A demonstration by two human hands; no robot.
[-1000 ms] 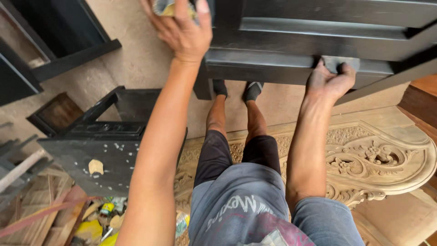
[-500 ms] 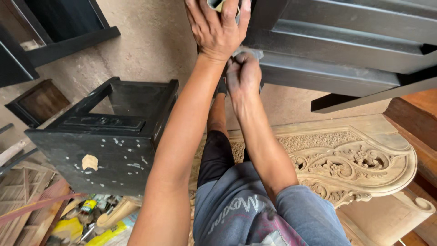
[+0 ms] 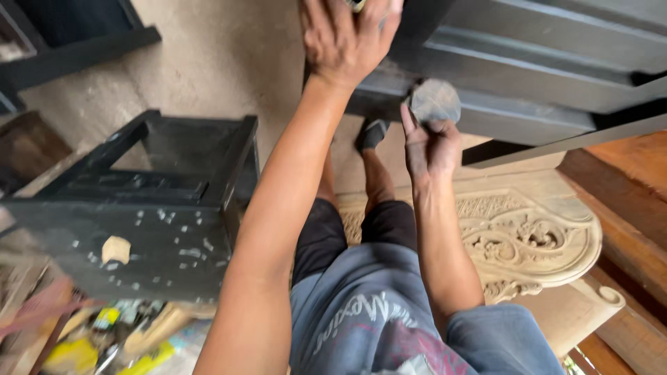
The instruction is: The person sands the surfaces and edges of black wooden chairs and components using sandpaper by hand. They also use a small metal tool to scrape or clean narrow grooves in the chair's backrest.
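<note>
One grey, worn abrasive pad (image 3: 433,101) pinched in fingers of right hand (image 3: 429,142), pressed against black moulded panel (image 3: 528,69). Left hand (image 3: 345,35) raised above, fingers curled over small object at top edge; object mostly hidden, kind not determinable. Black wooden stand (image 3: 139,208), speckled with pale filler spots, at left on floor. Carved unpainted wood piece (image 3: 535,236) below right forearm.
</note>
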